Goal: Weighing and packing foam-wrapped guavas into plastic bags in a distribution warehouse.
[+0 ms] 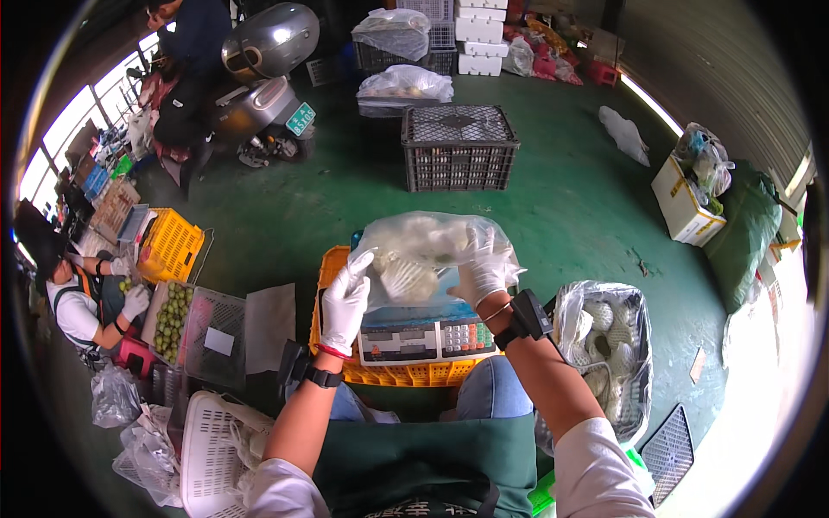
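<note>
A clear plastic bag lies on the digital scale in front of me. Inside it are pale round items, at least some in white foam netting. My left hand, in a white glove, is raised at the bag's left side, fingers stretched out and holding nothing. At the right side, my right hand, also gloved, lies against the plastic with its fingers extended. Under the scale is an upturned-looking yellow crate. The bag hides most of the scale's top.
To my right stands a lined crate of foam-netted items. A dark crate sits ahead. At left, a co-worker handles green fruit beside a white basket. A scooter is parked beyond.
</note>
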Motion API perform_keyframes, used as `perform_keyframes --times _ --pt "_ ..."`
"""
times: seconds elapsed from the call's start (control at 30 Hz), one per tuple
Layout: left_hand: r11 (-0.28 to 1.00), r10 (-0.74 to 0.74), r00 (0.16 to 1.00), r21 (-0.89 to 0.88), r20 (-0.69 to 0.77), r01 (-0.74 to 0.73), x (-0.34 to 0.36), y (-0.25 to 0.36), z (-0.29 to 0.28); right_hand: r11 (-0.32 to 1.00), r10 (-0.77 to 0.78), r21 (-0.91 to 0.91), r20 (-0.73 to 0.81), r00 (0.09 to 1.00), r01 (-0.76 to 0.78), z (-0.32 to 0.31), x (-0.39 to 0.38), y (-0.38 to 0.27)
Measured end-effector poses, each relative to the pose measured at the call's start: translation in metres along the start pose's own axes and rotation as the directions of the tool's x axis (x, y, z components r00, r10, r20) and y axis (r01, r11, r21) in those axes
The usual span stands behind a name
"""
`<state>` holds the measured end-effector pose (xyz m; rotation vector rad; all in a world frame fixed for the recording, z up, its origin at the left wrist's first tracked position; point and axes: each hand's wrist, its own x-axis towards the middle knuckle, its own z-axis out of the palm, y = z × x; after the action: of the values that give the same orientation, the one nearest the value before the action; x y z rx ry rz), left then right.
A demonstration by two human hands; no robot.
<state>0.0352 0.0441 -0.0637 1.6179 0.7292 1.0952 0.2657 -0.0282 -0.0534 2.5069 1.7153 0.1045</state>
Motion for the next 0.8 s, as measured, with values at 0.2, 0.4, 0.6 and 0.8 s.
perform_keyframes --times 0.2,0.4,0.6,0.8 --pt "0.979 -0.165 0.986 -0.119 0.006 0.164 -0.028 -0.021 0.002 0.996 -0.045 0.059 -0.243 0.969 0.061 0.079 0.018 -0.001" --pt "0.970 -0.156 0.986 -0.179 0.059 0.164 -0.031 -0.016 0.001 0.994 -0.005 0.106 -0.275 0.961 0.036 0.028 -0.004 0.015" --pt "0.962 -0.039 0.998 0.273 0.041 0.027 -0.042 -0.008 -0.019 0.713 -0.208 0.591 -0.334 0.919 0.377 0.006 -0.046 0.020" --pt "0.876 -0.042 0.999 0.481 0.033 0.021 -0.065 0.011 -0.030 0.099 -0.237 0.981 -0.140 0.961 0.167 -0.023 -0.103 0.027"
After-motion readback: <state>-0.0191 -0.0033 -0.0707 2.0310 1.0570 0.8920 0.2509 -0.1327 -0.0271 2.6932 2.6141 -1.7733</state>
